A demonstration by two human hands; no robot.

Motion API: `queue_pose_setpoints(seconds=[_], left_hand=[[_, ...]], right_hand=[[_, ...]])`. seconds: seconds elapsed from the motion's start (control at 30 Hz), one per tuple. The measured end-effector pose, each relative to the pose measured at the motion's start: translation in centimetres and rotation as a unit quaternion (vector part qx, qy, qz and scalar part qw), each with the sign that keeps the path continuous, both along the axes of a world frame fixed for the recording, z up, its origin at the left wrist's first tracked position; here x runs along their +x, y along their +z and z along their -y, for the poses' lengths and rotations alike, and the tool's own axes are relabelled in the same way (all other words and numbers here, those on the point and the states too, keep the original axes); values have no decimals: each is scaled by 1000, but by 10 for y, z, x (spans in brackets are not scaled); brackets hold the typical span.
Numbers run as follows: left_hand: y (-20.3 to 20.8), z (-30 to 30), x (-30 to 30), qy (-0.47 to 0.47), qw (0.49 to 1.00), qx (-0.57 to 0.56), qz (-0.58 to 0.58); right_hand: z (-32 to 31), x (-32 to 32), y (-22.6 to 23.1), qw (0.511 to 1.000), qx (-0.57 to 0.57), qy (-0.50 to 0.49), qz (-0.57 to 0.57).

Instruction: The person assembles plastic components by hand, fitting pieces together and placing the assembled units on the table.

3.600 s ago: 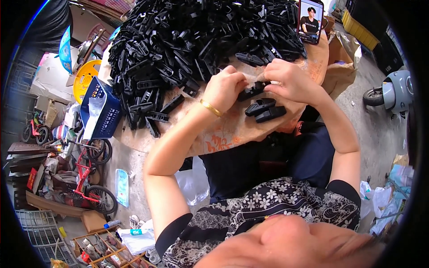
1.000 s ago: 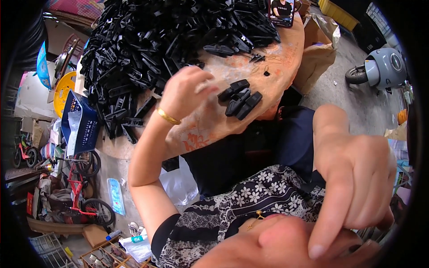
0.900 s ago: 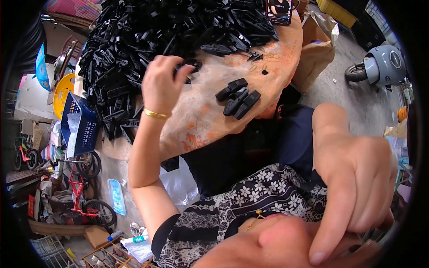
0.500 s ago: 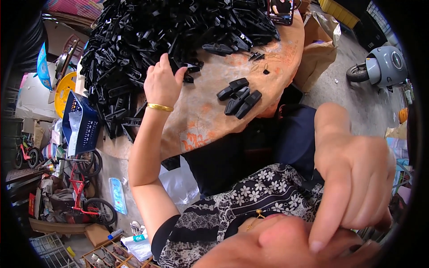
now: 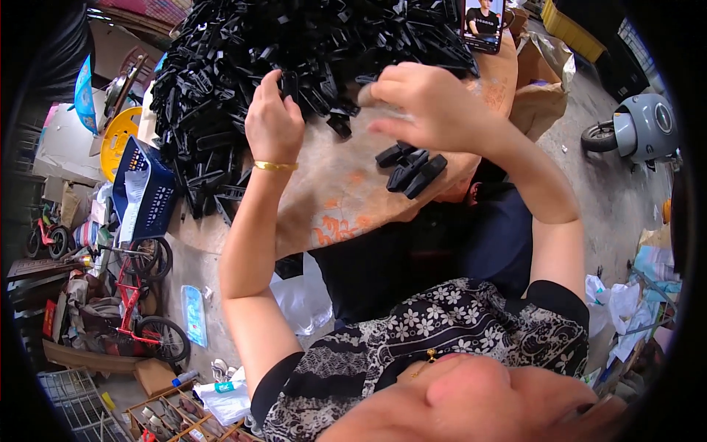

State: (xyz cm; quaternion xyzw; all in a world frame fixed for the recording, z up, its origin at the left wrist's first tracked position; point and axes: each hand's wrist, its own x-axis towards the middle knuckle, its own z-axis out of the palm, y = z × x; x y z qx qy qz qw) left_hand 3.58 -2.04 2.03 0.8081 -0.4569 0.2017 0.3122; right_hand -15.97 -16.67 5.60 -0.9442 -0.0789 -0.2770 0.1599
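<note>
A large heap of black plastic parts [image 5: 213, 88] covers the far left and middle of the table. At the heap's near edge, my left hand [image 5: 274, 127], with a gold bangle at the wrist, has a small black plastic part [image 5: 289, 85] between thumb and fingers. My right hand [image 5: 423, 107] reaches in over the table from the right, slightly blurred. Its thumb and fingers are apart, and nothing shows between them. Just below it, several black parts [image 5: 412, 171] lie in a small group, partly hidden by the right hand.
An orange-patterned cover lies on the round table [image 5: 335, 214]. A phone [image 5: 484, 23] stands at its far right edge, beside a brown paper bag [image 5: 541, 81]. On the left are a blue basket [image 5: 153, 191] and a red bike [image 5: 129, 295]. A grey scooter [image 5: 644, 125] stands at right.
My right hand has moved from close by my face to above the table. My left hand stays at the heap, and a black part now shows at its fingertips.
</note>
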Motion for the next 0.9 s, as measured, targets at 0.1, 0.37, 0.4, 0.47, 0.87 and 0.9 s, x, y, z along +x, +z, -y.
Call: queue_pose_setpoints(seconds=[0.1, 0.37, 0.4, 0.47, 0.87, 0.9], left_hand=[[-1, -1, -15, -108, 989, -69, 67], [-15, -9, -61, -367, 914, 112, 129], [-15, -8, -62, -377, 910, 124, 118], [-17, -7, -59, -384, 909, 114, 119], [-20, -19, -77, -228, 971, 68, 5], [-21, -19, -76, -230, 966, 116, -35]], right_hand=[[19, 36, -65, 976, -167, -139, 30], [32, 47, -73, 984, -105, -140, 38], [34, 44, -72, 984, -107, -141, 37], [39, 38, -68, 972, -187, -123, 74], [31, 53, -51, 994, -62, 45, 80], [24, 56, -53, 996, -71, 24, 51]])
